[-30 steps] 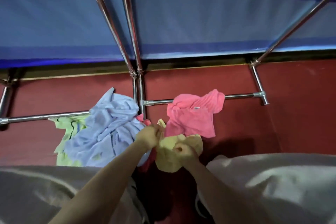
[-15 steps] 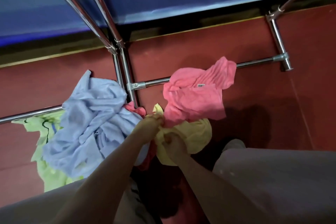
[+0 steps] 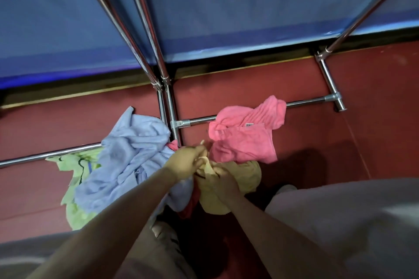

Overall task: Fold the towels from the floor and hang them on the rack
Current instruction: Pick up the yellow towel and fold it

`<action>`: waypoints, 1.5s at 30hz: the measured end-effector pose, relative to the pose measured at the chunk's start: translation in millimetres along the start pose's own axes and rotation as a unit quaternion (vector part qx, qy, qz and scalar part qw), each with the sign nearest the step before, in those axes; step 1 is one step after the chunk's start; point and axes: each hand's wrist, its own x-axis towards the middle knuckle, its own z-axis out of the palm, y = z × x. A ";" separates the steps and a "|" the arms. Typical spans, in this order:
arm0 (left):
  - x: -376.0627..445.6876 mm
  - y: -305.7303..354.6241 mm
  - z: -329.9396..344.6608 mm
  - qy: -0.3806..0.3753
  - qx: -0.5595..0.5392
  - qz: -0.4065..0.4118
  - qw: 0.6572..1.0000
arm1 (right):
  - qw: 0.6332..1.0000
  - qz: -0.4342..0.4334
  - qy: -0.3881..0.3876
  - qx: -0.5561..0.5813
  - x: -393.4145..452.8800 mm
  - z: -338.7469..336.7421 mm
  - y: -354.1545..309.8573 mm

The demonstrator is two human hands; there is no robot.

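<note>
A crumpled yellow towel (image 3: 246, 176) lies low in the middle, between my two hands. My left hand (image 3: 184, 162) pinches its upper edge. My right hand (image 3: 223, 182) grips the bunched cloth just below and to the right. A pink towel (image 3: 242, 138) lies on the red floor behind them, draped over the rack's low crossbar. A light blue towel (image 3: 127, 156) is heaped to the left, over a green patterned towel (image 3: 77, 190). A bit of red cloth (image 3: 191, 203) shows under my left wrist. The steel rack's uprights (image 3: 145, 29) rise ahead.
The rack's floor bars (image 3: 303, 103) run left and right across the red floor (image 3: 374, 124), with a foot at the right. A blue wall panel (image 3: 238, 7) stands behind. My knees in grey cloth (image 3: 340, 222) fill the lower corners.
My hands stay bunched on the yellow towel, the left one now pinching its edge a little higher. The view has tilted, so the rack and towels sit differently in frame.
</note>
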 end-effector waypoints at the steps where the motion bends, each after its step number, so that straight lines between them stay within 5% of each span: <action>1: -2.6 10.0 -13.4 0.001 -0.004 -0.012 1.000 | 0.999 -0.020 0.034 -0.011 -3.0 -6.3 -4.5; 7: -30.9 79.7 -92.6 0.087 -0.041 -0.033 0.995 | 0.998 -0.023 0.035 -0.048 -27.8 -61.2 -75.6; 17: -143.1 205.3 -160.6 0.324 -0.243 0.042 0.913 | 0.952 -0.284 0.037 -0.104 -137.6 -161.8 -199.5; 30: -213.9 225.1 -162.0 0.563 -0.296 -0.030 0.771 | 0.945 -0.269 0.000 -0.186 -195.1 -177.7 -158.3; 35: -227.0 207.0 -170.8 0.614 -0.341 -0.100 0.705 | 0.963 -0.216 -0.015 -0.161 -188.9 -176.7 -131.8; 38: -226.7 196.1 -166.4 0.580 -0.452 -0.154 0.660 | 0.971 -0.198 -0.004 -0.133 -189.0 -177.2 -130.0; 42: -220.3 194.4 -169.3 0.482 -0.688 -0.152 0.521 | 0.969 -0.229 0.024 -0.088 -205.6 -177.5 -152.6; 45: -217.2 193.3 -172.4 0.492 -0.683 -0.172 0.511 | 0.965 -0.250 -0.021 -0.073 -221.4 -183.1 -166.1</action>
